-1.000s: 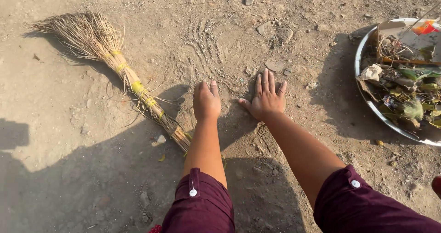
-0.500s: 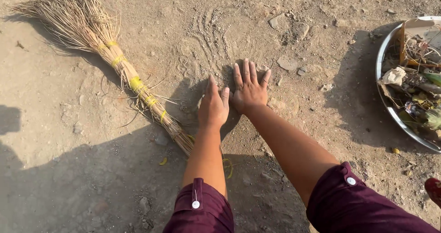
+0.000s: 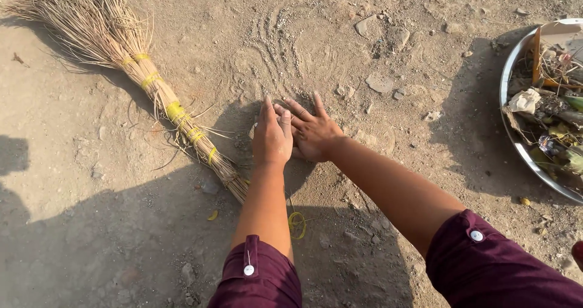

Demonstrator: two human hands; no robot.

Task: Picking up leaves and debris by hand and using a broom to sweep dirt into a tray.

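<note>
Both arms stretch forward in rolled maroon sleeves, the left hand [image 3: 272, 137] palm-down with fingers together, the right hand [image 3: 313, 132] angled inward beside it, fingers spread, its fingertips touching the left hand's.

Loose dry dirt [image 3: 303, 101] under cupped hands

Person wears a dark maroon top. Both sleeves rolled above the elbow, forearms bare. Each roll is held by a narrow tab of the same cloth, fastened with one small white round button. Left hand [image 3: 271, 139] and right hand [image 3: 317, 135] bare: no gloves, rings or watch visible.
</note>
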